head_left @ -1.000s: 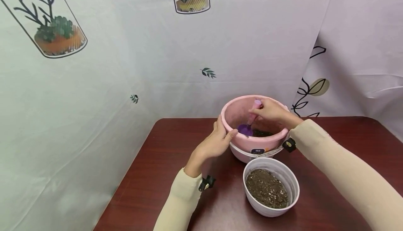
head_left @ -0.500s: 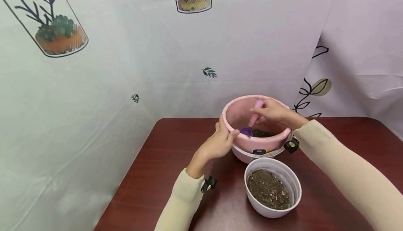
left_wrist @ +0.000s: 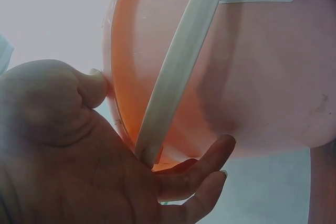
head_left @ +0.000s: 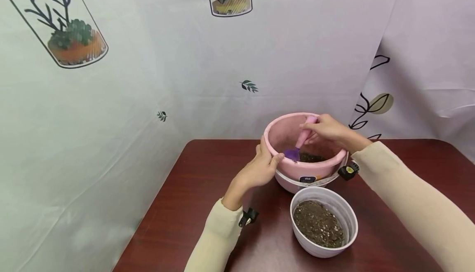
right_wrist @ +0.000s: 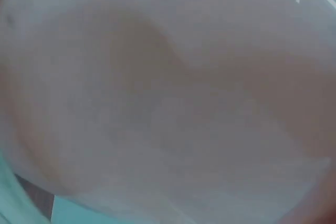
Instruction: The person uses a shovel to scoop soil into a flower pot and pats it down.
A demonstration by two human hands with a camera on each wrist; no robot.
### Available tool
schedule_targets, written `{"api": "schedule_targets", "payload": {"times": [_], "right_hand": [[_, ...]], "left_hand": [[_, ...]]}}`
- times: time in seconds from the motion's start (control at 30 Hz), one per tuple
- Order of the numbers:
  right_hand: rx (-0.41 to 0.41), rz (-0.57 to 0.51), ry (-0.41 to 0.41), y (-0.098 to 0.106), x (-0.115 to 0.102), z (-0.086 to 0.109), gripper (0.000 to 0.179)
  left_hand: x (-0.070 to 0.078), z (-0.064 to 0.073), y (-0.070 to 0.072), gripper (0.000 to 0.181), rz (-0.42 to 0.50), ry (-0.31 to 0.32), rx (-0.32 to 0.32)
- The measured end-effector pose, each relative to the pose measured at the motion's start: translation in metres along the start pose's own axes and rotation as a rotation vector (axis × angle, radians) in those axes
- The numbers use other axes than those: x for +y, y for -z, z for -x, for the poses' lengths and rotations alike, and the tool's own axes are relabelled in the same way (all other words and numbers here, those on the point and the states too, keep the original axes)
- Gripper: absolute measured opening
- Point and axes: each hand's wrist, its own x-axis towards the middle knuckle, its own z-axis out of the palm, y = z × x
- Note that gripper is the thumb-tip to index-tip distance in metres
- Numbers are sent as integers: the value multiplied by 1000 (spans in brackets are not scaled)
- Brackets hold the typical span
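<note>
In the head view a pink bucket [head_left: 323, 166] stands on the table, with dark soil [head_left: 311, 157] low inside it. My left hand [head_left: 257, 169] holds the bucket's near left rim, thumb over the edge and fingers along the outside. The left wrist view shows that thumb [left_wrist: 92, 87] at the rim, and a pale carrying handle [left_wrist: 181, 66] slanting across the bucket's wall. Inside the bucket my right hand [head_left: 326, 127] grips the pink handle of a trowel [head_left: 303, 137], tilted, its purple blade down by the near left wall. The right wrist view is filled with blurred pale pink.
Close in front of the bucket stands a white pot [head_left: 349, 218] partly filled with brown, speckled soil [head_left: 319, 224]. Both rest on a dark red-brown table [head_left: 193, 189]. Behind it hangs a pale cloth [head_left: 185, 57] printed with plants.
The right hand has drawn slightly right, leaning the trowel's handle further that way, its blade still low in the bucket. The left hand keeps its hold. The whole view has shifted a little.
</note>
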Motion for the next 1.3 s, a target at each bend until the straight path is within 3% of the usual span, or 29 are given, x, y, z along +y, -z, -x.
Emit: {"api": "schedule_targets", "payload": {"times": [0.27,0.5,0.83,0.97,1.07,1.3], "right_hand": [[-1,-115,-17,15,-12,11,30],[6,-220,-48,20,-10,15,24],[164,-306,-85,32,-8,29,21],[164,-508,-58,37,-5,37,18],[184,-597,-48,40,-1,41,18],[270,-576,-52,43,4,49,20]], "left_hand": [[0,0,0,84,-1,9,0],[-1,0,0,80,15,-19,14],[-1,-1,1,83,-3,-2,10],[0,-1,1,84,9,4,11],[0,0,2,84,12,17,3],[-1,-1,0,84,7,5,-1]]}}
